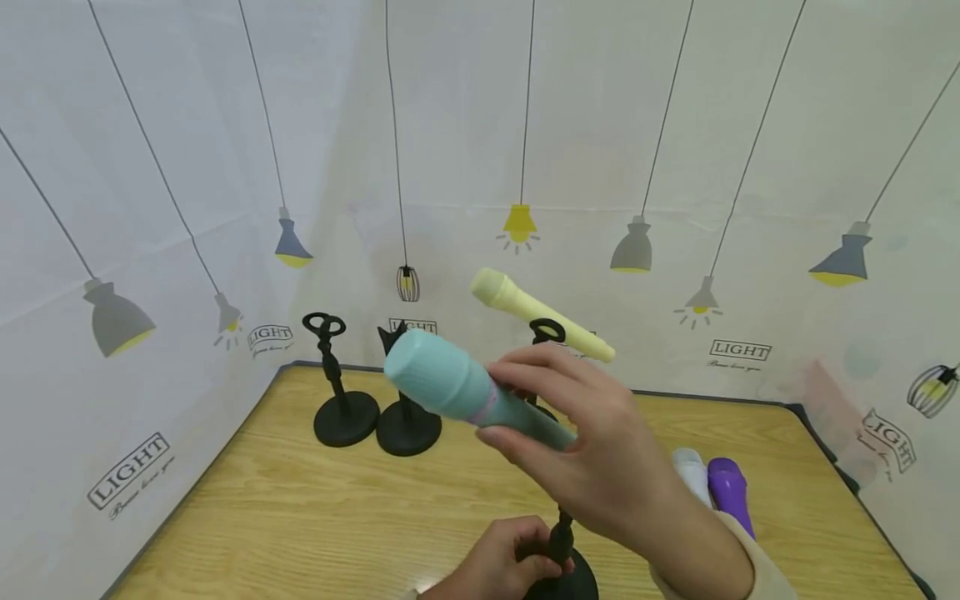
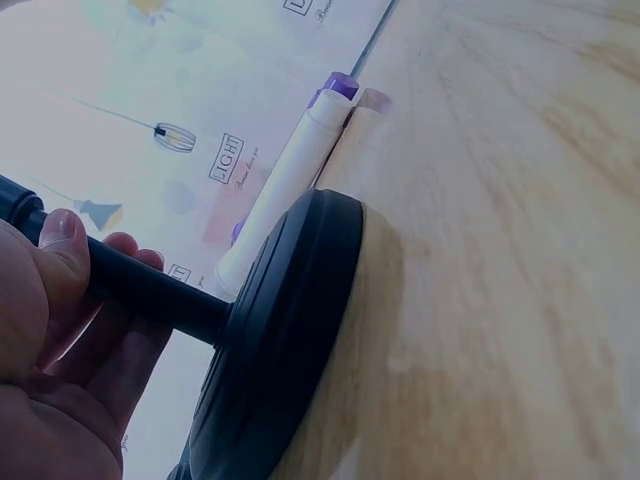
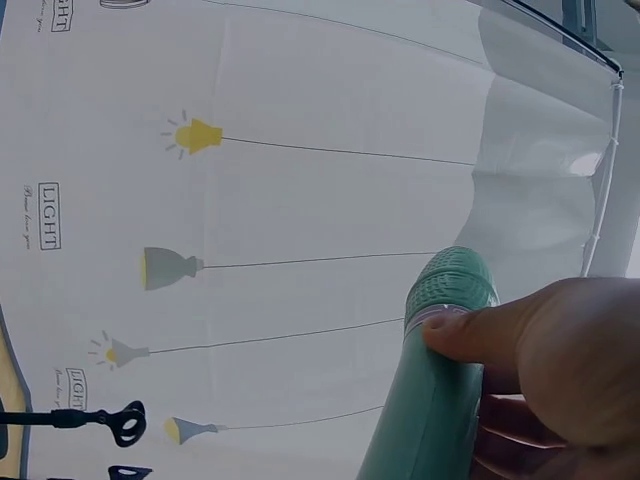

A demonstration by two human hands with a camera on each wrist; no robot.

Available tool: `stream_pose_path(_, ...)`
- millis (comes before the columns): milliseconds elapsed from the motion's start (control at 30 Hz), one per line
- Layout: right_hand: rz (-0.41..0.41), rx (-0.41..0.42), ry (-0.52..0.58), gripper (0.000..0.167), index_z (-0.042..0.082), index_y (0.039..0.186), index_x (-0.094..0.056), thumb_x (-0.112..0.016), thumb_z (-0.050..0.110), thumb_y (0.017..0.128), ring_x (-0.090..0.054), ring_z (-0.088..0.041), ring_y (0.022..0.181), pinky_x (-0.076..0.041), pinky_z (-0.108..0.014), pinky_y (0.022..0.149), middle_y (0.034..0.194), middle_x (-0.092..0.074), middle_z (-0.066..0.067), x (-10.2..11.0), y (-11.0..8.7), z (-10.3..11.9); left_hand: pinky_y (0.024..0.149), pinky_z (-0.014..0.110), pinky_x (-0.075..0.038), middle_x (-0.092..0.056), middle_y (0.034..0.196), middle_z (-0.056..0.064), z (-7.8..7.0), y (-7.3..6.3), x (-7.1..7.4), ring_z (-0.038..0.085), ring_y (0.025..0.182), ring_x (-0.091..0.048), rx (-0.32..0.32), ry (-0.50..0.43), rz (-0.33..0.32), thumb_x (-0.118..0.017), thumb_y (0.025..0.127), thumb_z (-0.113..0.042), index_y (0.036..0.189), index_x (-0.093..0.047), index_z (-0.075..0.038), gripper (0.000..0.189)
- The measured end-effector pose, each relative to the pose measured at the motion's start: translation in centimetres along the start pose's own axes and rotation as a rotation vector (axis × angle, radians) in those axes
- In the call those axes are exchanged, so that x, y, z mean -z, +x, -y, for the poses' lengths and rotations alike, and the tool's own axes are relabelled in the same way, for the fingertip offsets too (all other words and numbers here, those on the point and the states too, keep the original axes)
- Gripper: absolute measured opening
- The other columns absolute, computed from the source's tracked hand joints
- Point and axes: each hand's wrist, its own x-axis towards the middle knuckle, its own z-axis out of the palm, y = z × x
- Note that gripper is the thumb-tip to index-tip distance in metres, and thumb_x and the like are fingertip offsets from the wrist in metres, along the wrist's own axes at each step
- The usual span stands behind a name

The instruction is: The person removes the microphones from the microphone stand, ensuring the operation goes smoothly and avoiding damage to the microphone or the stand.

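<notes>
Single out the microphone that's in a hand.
The turquoise microphone, gripped in the right hand; no hand holds the yellow, white or purple one.

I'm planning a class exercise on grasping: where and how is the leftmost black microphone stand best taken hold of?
Probably by its slender stem, coming from the front left: the leftmost stand is upright, the stem is bare between base and clip, and a second stand sits close on the right.
</notes>
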Motion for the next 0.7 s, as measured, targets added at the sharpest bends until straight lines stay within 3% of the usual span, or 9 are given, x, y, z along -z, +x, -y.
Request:
stream_pose_path(300,0.012,-0.011,-0.09,0.053,0.008,0.125,-0.078,-0.096,0.001,0.076,-0.073,-0.018,0.106,-0.064,-0.031,0.088,0.124,-0.075,-0.001,1.5,-0.6,-1.3,0.1,0.02,-0.054,-0.075,0.118,0.033,-0.2,-0.2,0.0,0.0,0.109,-0.071,0.035,-0.053,-0.005,-0.068,0.104,-0.004,0.113,-0.07,0.009,0.016)
stream_pose_path(467,0.042,-0.136,-0.171,0.049,0.011,0.126,-0.078,-0.095,0.005,0.081,-0.073,-0.016,0.106,-0.062,-0.025,0.087,0.124,-0.075,0.002,2.8,-1.9,-3.0,0.101,0.019,-0.053,-0.076,0.119,0.031,-0.2,-0.3,-0.1,0.002,0.11,-0.072,0.063,-0.069,-0.007,-0.068,0.104,-0.003,0.114,-0.071,0.006,0.014)
stream_pose_path(700,0.065,-0.324,-0.27,0.04,0.012,0.125,-0.078,-0.092,0.01,0.087,-0.07,-0.012,0.103,-0.055,-0.014,0.087,0.12,-0.076,0.002,4.5,-4.3,-6.3,0.1,0.019,-0.053,-0.081,0.116,0.018,0.0,-0.1,0.1,0.004,0.109,-0.073,0.102,-0.042,-0.019,-0.069,0.104,-0.005,0.113,-0.073,-0.001,0.011)
